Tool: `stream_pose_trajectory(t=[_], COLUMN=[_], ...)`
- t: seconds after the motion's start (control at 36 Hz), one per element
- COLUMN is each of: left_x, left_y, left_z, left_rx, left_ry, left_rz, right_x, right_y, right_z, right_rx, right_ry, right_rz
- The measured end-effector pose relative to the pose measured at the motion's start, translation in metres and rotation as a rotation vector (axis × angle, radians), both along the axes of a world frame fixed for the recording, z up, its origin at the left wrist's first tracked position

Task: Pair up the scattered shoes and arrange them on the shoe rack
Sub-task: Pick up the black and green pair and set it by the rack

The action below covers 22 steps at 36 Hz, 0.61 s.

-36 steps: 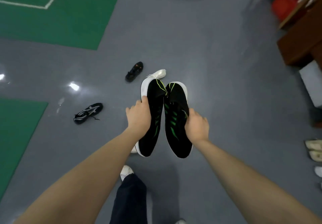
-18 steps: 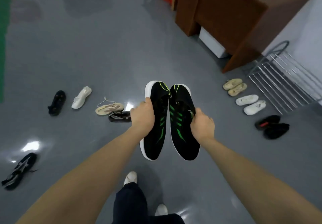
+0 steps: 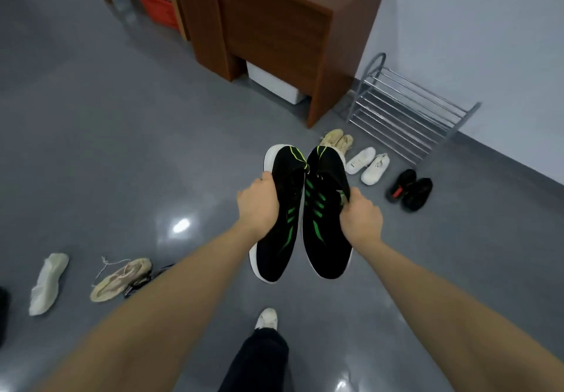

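A person holds a matched pair of black sneakers with green stripes above a grey floor (image 3: 122,147), one in each hand. The left sneaker (image 3: 282,211) and right sneaker (image 3: 326,217) hang side by side, nearly touching along their inner edges, their long axes running away from the wearer and slightly apart at the near ends. The white-rimmed ends nearest the camera look like the toes, with the collars farther off toward the rack, though the wide lens makes this hard to confirm. The left hand (image 3: 259,205) is closed around the outer edge of the left sneaker at mid-length, fingers curled under it. The right hand (image 3: 360,219) grips the outer edge of the right sneaker the same way.

Beyond the held pair, three pairs stand in a row on the floor just in front of a chrome shoe rack (image 3: 406,117): a beige pair (image 3: 337,141), a white pair (image 3: 367,164) and a black pair (image 3: 410,188). The rack stands against the wall, beside a brown wooden cabinet (image 3: 274,25). At lower left, well apart from the rack, lie a single white shoe (image 3: 48,281) and a single beige shoe (image 3: 122,278), with a dark shoe (image 3: 143,281) partly hidden by the left forearm.
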<state>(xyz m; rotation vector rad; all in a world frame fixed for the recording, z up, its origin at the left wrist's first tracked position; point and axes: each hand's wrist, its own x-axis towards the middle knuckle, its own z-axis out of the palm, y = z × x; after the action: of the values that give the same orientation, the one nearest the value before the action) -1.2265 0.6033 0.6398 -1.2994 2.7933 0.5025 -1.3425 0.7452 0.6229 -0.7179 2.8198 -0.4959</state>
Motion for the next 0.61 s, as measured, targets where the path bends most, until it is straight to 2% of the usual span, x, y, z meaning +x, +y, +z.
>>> stream_pose_trajectory(t=[0.31,0.61], left_x=[-0.122,-0.271], left_y=[-0.027,0.036], left_z=[-0.002,-0.012], left_rx=[-0.022,-0.04], left_ry=[-0.009,-0.027], left_rz=[-0.19,-0.329], right_x=[-0.089,-0.218], right_y=[-0.007,0.064], right_z=[0.001,-0.013], right_rx=[0.006,0.004], right_ry=[0.016,-0.005], right_rz=[-0.157,-0.271])
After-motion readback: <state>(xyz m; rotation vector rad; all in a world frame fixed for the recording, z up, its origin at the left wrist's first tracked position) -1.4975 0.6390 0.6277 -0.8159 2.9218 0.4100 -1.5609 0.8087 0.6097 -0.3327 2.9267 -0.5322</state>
